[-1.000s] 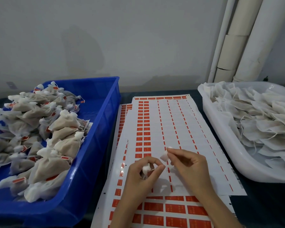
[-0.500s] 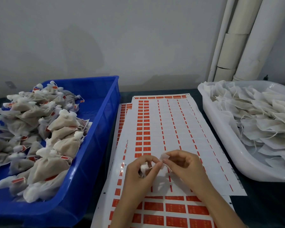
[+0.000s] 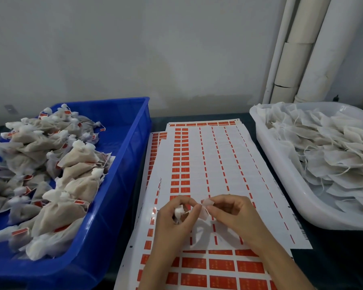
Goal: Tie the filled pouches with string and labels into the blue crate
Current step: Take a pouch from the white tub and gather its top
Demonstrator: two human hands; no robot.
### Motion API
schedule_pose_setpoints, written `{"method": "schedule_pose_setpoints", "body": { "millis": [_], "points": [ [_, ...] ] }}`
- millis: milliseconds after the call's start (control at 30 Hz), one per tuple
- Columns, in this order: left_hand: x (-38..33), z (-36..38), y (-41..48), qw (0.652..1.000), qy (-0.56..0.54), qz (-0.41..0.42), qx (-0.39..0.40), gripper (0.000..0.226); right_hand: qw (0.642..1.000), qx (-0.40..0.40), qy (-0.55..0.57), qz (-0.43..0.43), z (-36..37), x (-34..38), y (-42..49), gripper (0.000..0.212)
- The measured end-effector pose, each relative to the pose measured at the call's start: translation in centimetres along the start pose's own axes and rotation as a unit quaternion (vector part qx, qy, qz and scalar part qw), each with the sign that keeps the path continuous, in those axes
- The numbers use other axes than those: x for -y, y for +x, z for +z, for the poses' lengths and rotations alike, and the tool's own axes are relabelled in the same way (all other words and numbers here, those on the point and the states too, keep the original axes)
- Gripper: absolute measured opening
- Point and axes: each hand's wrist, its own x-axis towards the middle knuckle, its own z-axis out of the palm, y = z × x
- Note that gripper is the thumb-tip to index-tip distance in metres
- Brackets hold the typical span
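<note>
My left hand [image 3: 174,222] grips the bunched white neck of a pouch [image 3: 179,212] over the label sheets [image 3: 214,164]; the pouch's body is hidden under my hands. My right hand [image 3: 233,214] pinches a small pale label tab [image 3: 207,203] beside the left fingertips, and a thin string seems to run between the two. The blue crate [image 3: 122,185] at the left holds several tied pouches [image 3: 80,158] with red labels. The white tub [image 3: 285,185] at the right holds several flat untied pouches [image 3: 333,151] with loose strings.
Sheets of red and white stickers lie stacked on the dark table [image 3: 333,258] between crate and tub. A grey wall stands behind, with white pipes [image 3: 298,49] at the back right. The tub's rim lies close to my right forearm.
My right hand has moved left, bringing the label tab close to my left fingertips. The left hand has kept its grip on the pouch neck.
</note>
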Motion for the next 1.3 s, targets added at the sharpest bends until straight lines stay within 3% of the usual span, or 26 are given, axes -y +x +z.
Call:
{"method": "schedule_pose_setpoints", "body": {
  "millis": [300,433,567,767,967,1133,1300],
  "points": [
    [0.1,0.0,-0.1,1.0,-0.013,-0.017,-0.018,0.006,1.0,-0.008,0.019,-0.006,0.2,0.1,0.1,0.019],
    [0.1,0.0,0.1,0.999,-0.014,-0.03,-0.026,0.005,0.999,-0.016,0.05,-0.013,0.2,0.4,0.2,0.028],
    [0.1,-0.1,0.1,0.999,-0.018,-0.033,-0.035,0.004,0.999,-0.013,-0.017,-0.046,0.6,-0.3,0.0,0.037],
    [0.2,0.0,0.1,0.998,-0.02,-0.043,-0.039,0.005,0.993,-0.047,-0.092,-0.053,0.9,-0.9,0.0,0.013],
    [0.2,0.1,0.1,1.0,-0.019,-0.013,-0.007,0.007,0.998,-0.045,-0.008,-0.054,0.9,-0.2,-0.1,0.035],
    [0.3,0.1,0.1,1.0,-0.008,0.008,0.005,0.008,0.997,-0.054,-0.035,-0.045,0.8,-0.5,0.0,0.005],
    [0.2,0.2,0.0,1.0,0.0,0.0,0.009,0.009,0.997,-0.049,-0.033,-0.055,0.4,-0.4,-0.1,0.007]
  ]
}}
